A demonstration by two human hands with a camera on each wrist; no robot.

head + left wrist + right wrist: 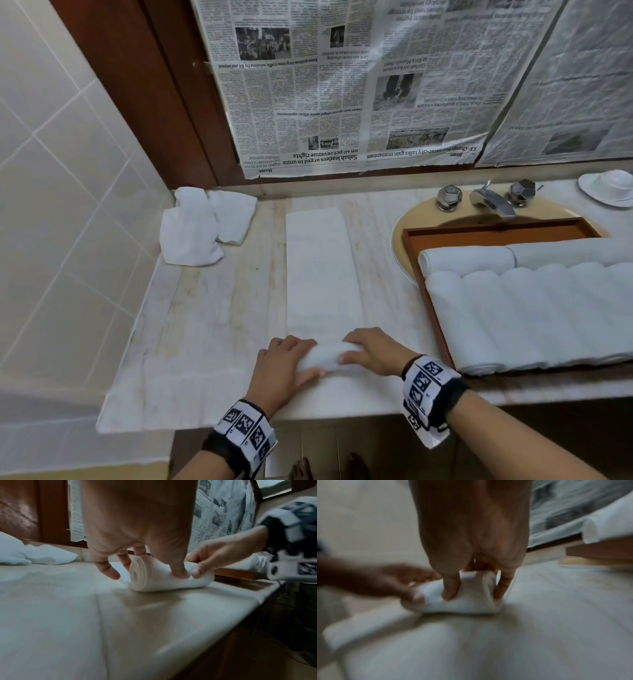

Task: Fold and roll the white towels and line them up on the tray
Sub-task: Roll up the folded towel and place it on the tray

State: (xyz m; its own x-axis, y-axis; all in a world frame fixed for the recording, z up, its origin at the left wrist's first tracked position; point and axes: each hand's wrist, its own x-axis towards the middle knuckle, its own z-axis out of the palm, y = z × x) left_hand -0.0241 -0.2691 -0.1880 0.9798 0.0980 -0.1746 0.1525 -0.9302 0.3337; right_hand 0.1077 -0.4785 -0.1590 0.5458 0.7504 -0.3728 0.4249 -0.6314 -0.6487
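Observation:
A white towel [318,270] folded into a long strip lies on the marble counter, its near end wound into a small roll [325,356] [154,577] [464,601]. My left hand [291,359] [137,563] grips the roll's left end, thumb in front and fingers behind. My right hand [370,349] [474,586] grips the right end the same way. To the right, a wooden tray [431,315] holds several rolled white towels [534,315] in a row. Two crumpled white towels [202,226] lie at the back left.
The tray sits over a sink [400,233] with a chrome tap [493,202]. A white dish [609,186] stands at the back right. Newspaper [342,85] covers the wall behind. Tiled wall [68,171] bounds the counter's left side.

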